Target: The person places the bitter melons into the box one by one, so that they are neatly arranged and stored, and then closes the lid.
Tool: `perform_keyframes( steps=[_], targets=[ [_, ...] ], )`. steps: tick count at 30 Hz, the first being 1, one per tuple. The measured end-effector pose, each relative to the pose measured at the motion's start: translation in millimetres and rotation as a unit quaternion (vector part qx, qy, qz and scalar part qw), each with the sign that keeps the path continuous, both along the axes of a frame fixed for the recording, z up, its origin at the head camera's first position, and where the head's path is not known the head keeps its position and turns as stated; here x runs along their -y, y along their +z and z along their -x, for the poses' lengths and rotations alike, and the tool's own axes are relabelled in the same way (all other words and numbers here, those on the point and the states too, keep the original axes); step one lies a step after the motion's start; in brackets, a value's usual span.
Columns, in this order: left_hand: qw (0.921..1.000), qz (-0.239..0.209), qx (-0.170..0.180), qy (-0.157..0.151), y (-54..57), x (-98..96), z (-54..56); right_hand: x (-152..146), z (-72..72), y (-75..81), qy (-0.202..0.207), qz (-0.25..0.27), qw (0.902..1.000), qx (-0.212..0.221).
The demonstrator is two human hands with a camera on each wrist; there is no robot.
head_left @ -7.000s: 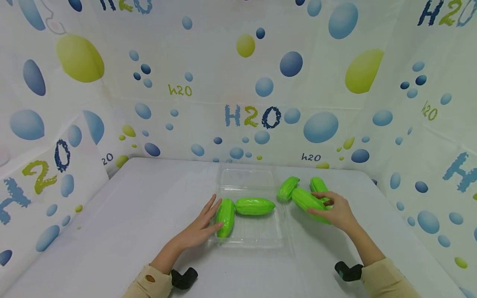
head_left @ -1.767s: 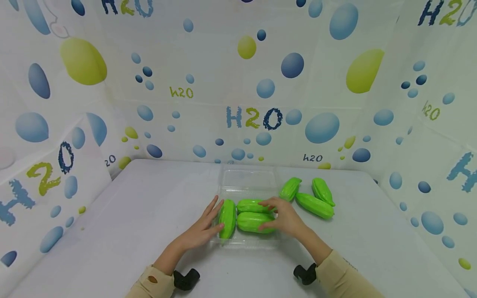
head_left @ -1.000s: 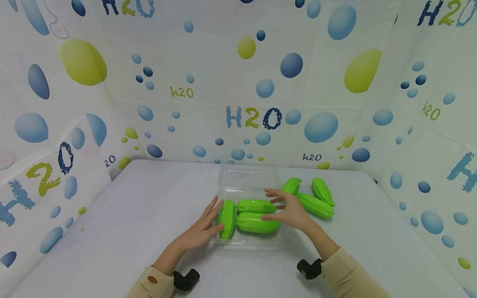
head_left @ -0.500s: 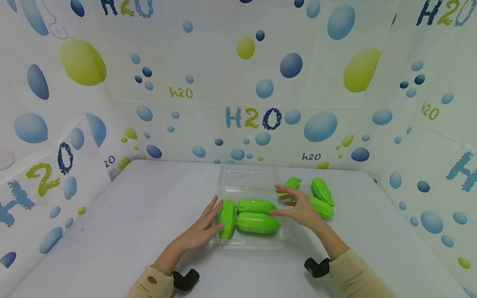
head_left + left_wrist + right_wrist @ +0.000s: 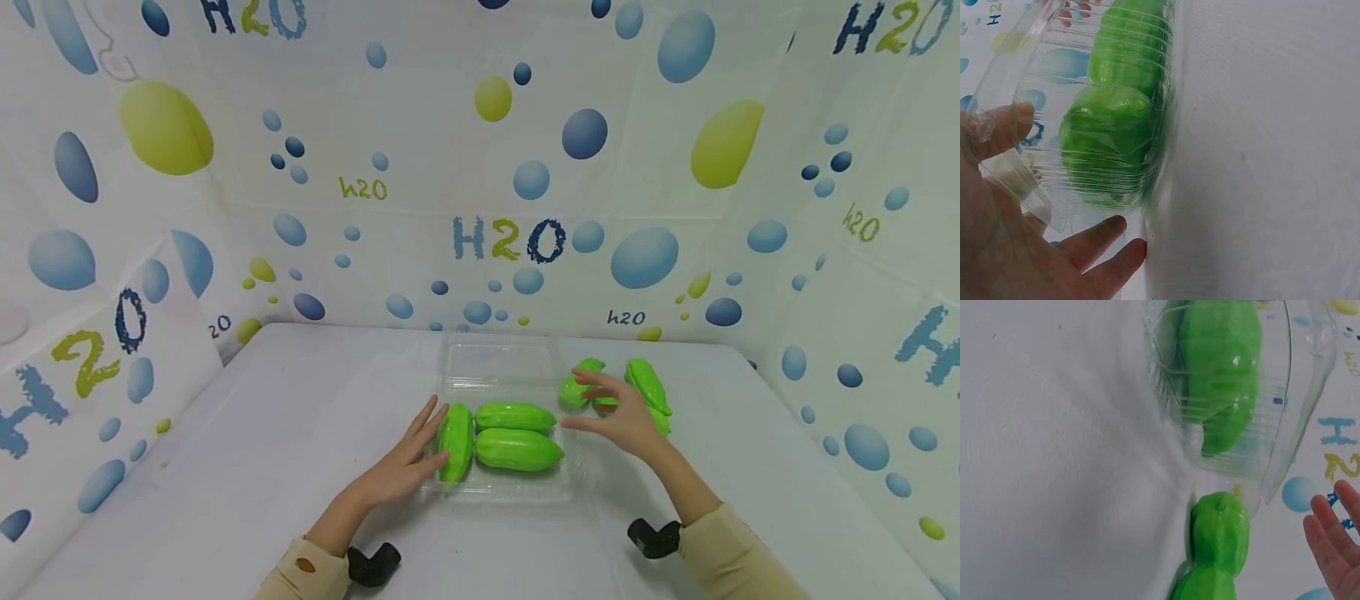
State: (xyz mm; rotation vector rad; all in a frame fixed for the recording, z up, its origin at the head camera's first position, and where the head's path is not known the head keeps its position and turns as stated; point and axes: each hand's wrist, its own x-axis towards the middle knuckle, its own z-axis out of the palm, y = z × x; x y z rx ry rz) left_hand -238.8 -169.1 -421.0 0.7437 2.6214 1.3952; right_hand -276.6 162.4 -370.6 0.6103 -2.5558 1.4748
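A clear plastic hinged container [image 5: 517, 485] holds three bright green ridged toy vegetables. One of them [image 5: 454, 442] stands lengthwise along the left wall; the other two [image 5: 513, 416] lie crosswise, one behind the other. My left hand [image 5: 405, 457] rests at the container's left side, fingers straight and spread, the thumb over the rim [image 5: 985, 128]. Right of the container my right hand [image 5: 621, 415] hovers with fingers apart, holding nothing. Beneath and behind it lie three loose green vegetables, one at the left [image 5: 573, 390], one at the right [image 5: 643, 382], and one mostly hidden by the hand.
The container's lid [image 5: 498, 362] is folded back toward the rear of the white table [image 5: 315, 392]. Printed sheets [image 5: 420, 117] with coloured drops and H2O lettering hang at the back and sides. Black devices [image 5: 373, 565] sit at both wrists.
A third green vegetable has joined the two in the container. My right hand has let go there and moved right, toward the loose ones. My left hand has stayed in place.
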Motion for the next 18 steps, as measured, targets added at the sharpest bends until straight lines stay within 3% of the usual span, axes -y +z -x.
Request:
perform_keyframes(
  steps=[9,11,18],
  targets=[
    [1.0000,0.000,0.004,0.000,-2.6,1.3,1.1,1.1,-21.5,23.4,-0.023,-0.021,0.9995,-0.013],
    [1.0000,0.000,0.005,0.000,-2.1,0.8,0.9,-1.1,-21.2,22.8,-0.021,-0.014,0.9996,-0.010],
    [1.0000,0.000,0.005,0.005,-1.9,0.1,1.1,-21.3,-3.4,-0.4,-0.025,-0.011,0.9995,-0.015]
  ],
)
